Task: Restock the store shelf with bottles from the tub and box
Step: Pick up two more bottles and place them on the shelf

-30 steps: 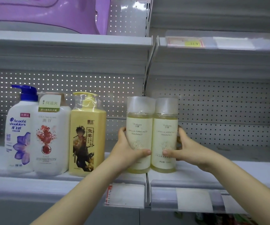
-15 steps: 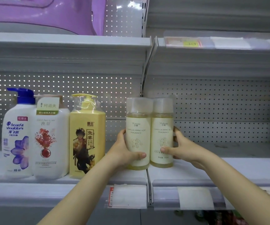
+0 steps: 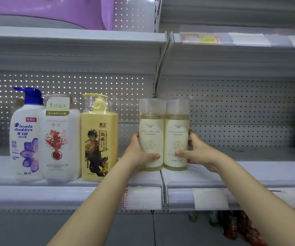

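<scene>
The left hand [image 3: 139, 154] is curling around the left pale bottle [image 3: 151, 134], with the thumb lying across its label, and the right hand [image 3: 199, 153] is gripping the right pale bottle [image 3: 177, 134] in the same way. Both bottles are standing upright and touching each other on the white shelf [image 3: 258, 174], just where two shelf boards are meeting. To the left, a little apart, a yellow pump bottle [image 3: 98, 139], a white bottle [image 3: 59, 144] and a blue-capped bottle [image 3: 25, 139] are standing in a row.

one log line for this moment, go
step: placing pair | left hand: grips left camellia bottle | right hand: grips right camellia bottle | bottles: upright, touching, at shelf seam
</scene>
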